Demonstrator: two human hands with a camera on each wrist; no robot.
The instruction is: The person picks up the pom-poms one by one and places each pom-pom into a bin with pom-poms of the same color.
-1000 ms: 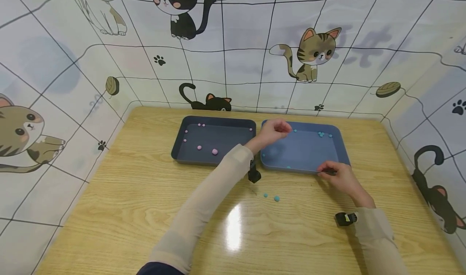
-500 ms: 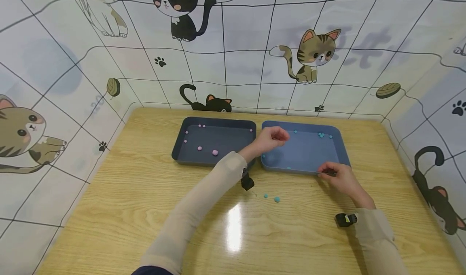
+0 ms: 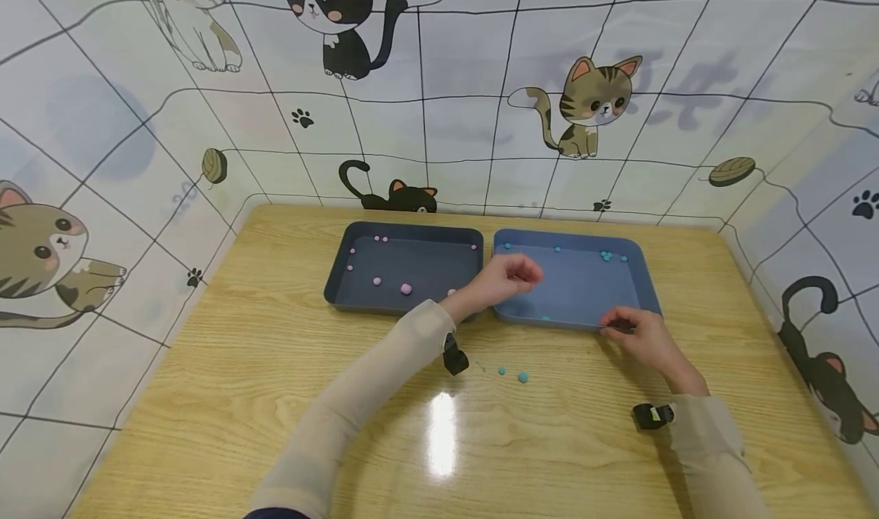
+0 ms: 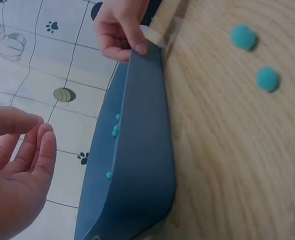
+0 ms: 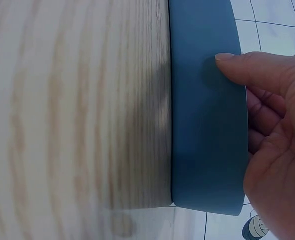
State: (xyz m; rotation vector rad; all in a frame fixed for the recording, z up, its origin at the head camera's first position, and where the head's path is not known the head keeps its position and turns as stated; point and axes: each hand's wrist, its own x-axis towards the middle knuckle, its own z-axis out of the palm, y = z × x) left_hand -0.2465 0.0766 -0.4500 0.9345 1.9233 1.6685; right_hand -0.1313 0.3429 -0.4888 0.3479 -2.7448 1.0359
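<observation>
My right hand [image 3: 639, 337] pinches the near rim of the blue tray [image 3: 573, 294] at its right part, thumb on the outer wall in the right wrist view. My left hand [image 3: 507, 281] hovers above the left end of that tray. Its fingers curve loosely toward the thumb, and nothing shows between them in the left wrist view. Inside the blue tray lie several small teal balls [image 3: 606, 256], mostly along the far side. Two more teal balls, a smaller one [image 3: 502, 371] and a larger one [image 3: 523, 378], sit on the table in front.
A dark grey tray [image 3: 335, 294] stands left of the blue one, with several small pink balls [image 3: 406, 289] in it. Both trays rest on a wooden table [image 3: 226, 351]. Walls with printed cats [image 3: 597, 107] rise behind and at the sides.
My left hand has drawn back toward me and slightly left. A teal ball in the blue tray's far left corner has come into view. My right hand keeps its place on the rim.
</observation>
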